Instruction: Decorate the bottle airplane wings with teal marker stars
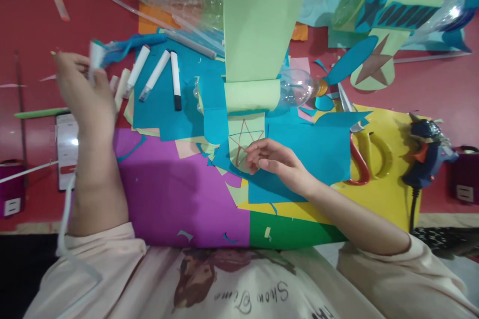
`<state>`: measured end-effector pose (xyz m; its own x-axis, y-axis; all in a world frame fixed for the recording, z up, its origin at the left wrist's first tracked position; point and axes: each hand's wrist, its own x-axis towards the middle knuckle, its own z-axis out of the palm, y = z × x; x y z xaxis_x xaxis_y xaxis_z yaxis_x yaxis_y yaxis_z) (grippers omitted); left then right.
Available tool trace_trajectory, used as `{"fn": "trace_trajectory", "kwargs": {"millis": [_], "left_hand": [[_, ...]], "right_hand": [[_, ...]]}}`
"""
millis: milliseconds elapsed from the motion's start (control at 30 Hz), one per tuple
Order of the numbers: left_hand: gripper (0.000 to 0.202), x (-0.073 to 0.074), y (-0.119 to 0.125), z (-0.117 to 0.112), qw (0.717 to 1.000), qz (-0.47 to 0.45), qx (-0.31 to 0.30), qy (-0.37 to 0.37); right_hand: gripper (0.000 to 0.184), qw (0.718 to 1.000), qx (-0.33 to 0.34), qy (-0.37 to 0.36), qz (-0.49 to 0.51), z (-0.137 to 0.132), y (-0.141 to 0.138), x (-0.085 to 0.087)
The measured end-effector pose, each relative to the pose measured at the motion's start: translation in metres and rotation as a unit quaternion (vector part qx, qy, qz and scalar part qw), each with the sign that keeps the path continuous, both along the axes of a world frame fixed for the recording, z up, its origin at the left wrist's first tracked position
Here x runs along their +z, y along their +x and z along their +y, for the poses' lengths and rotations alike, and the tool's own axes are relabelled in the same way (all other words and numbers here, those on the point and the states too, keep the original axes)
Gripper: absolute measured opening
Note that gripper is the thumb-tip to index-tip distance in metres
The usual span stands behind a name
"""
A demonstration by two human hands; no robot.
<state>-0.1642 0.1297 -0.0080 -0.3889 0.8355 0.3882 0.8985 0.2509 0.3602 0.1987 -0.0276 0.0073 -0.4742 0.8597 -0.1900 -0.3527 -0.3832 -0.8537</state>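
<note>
Though thick with paper (322,149), red tabletop (30,20).

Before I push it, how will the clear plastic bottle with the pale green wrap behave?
The clear plastic bottle looks hollow, so it's probably light for its size. Lying on its side, its rounded body may roll. The pale green wrap looks like thin paper and could crease under pressure.
</note>
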Motion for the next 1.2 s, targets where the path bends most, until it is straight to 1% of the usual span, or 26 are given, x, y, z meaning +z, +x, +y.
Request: {"fn": "trace_trajectory", "kwargs": {"millis": [33, 67, 100, 133, 167, 200, 233, 267, 333, 367, 400, 467, 500, 533, 567, 633, 700, 767, 867, 933, 1000, 1033, 1133, 1200], "left_hand": [[0.021, 0.001, 0.003, -0.001, 0.999, 0.004, -0.015, 0.035], [0.015, 0.004, 0.008, -0.005, 0.994, 0.005, -0.049, 0.102], [0.009, 0.009, 0.017, -0.012, 0.981, -0.003, -0.088, 0.174], [0.011, 0.014, 0.029, -0.023, 0.968, -0.012, -0.138, 0.207], [0.022, 0.02, 0.044, -0.036, 0.959, -0.01, -0.196, 0.207], [0.031, 0.027, 0.061, -0.052, 0.95, 0.001, -0.254, 0.181], [0.036, 0.034, 0.08, -0.07, 0.94, 0.021, -0.302, 0.154], [0.033, 0.04, 0.098, -0.088, 0.924, 0.048, -0.362, 0.111], [0.024, 0.048, 0.131, -0.12, 0.855, 0.075, -0.512, 0.045], [0.023, 0.049, 0.144, -0.133, 0.817, 0.086, -0.569, 0.018], [0.022, 0.048, 0.154, -0.143, 0.797, 0.091, -0.597, -0.012], [0.022, 0.042, 0.165, -0.154, 0.784, 0.063, -0.616, -0.043], [0.022, 0.039, 0.168, -0.157, 0.786, 0.043, -0.614, -0.056], [0.025, 0.035, 0.169, -0.157, 0.791, 0.037, -0.607, -0.074], [0.029, 0.032, 0.168, -0.157, 0.79, 0.032, -0.607, -0.082], [0.032, 0.028, 0.166, -0.155, 0.778, 0.031, -0.619, -0.103], [0.032, 0.026, 0.163, -0.152, 0.76, 0.021, -0.638, -0.124], [0.03, 0.026, 0.161, -0.149, 0.748, 0.0, -0.647, -0.151], [0.028, 0.026, 0.16, -0.146, 0.741, -0.033, -0.646, -0.183], [0.031, 0.026, 0.16, -0.146, 0.741, -0.063, -0.639, -0.198], [0.036, 0.026, 0.161, -0.145, 0.74, -0.087, -0.634, -0.208], [0.038, 0.026, 0.16, -0.145, 0.742, -0.085, -0.631, -0.211], [0.039, 0.027, 0.156, -0.141, 0.755, -0.036, -0.62, -0.209], [0.041, 0.029, 0.148, -0.135, 0.761, -0.015, -0.613, -0.213]], "right_hand": [[0.023, 1.0, -0.003, 0.002, -0.004, 0.0, 0.0, 0.0], [0.022, 1.0, -0.006, 0.003, -0.01, 0.001, 0.0, 0.0], [0.022, 1.0, -0.008, 0.004, -0.017, 0.001, 0.0, 0.0], [0.021, 1.0, -0.008, 0.003, -0.025, 0.001, 0.0, 0.0], [0.021, 0.999, -0.005, 0.003, -0.032, 0.001, 0.0, 0.0], [0.023, 0.999, 0.0, 0.003, -0.037, 0.001, 0.0, 0.001], [0.025, 0.999, 0.008, 0.006, -0.04, 0.001, 0.0, 0.002], [0.03, 0.999, 0.019, 0.012, -0.041, 0.0, 0.001, 0.003], [0.044, 0.997, 0.037, 0.033, -0.055, -0.002, 0.001, 0.006], [0.051, 0.996, 0.043, 0.048, -0.064, -0.003, 0.002, 0.006], [0.056, 0.994, 0.049, 0.062, -0.072, -0.005, 0.002, 0.007], [0.058, 0.991, 0.065, 0.081, -0.082, -0.007, 0.003, 0.005], [0.058, 0.99, 0.075, 0.085, -0.085, -0.008, 0.003, 0.003], [0.058, 0.989, 0.085, 0.087, -0.088, -0.009, 0.004, 0.001], [0.06, 0.987, 0.093, 0.087, -0.096, -0.009, 0.004, -0.001], [0.065, 0.985, 0.099, 0.085, -0.114, -0.008, 0.004, -0.003], [0.068, 0.985, 0.103, 0.076, -0.119, -0.007, 0.004, -0.003], [0.069, 0.986, 0.112, 0.051, -0.115, -0.007, 0.003, -0.002], [0.071, 0.989, 0.113, 0.012, -0.098, -0.007, 0.001, -0.001], [0.072, 0.99, 0.107, -0.004, -0.089, -0.007, 0.0, 0.0], [0.069, 0.991, 0.102, -0.009, -0.085, -0.007, -0.001, 0.001], [0.065, 0.991, 0.101, -0.009, -0.084, -0.006, -0.001, 0.002], [0.049, 0.994, 0.079, -0.007, -0.079, -0.003, 0.001, 0.006], [0.04, 0.997, 0.039, -0.016, -0.067, 0.001, 0.004, 0.007]]}}
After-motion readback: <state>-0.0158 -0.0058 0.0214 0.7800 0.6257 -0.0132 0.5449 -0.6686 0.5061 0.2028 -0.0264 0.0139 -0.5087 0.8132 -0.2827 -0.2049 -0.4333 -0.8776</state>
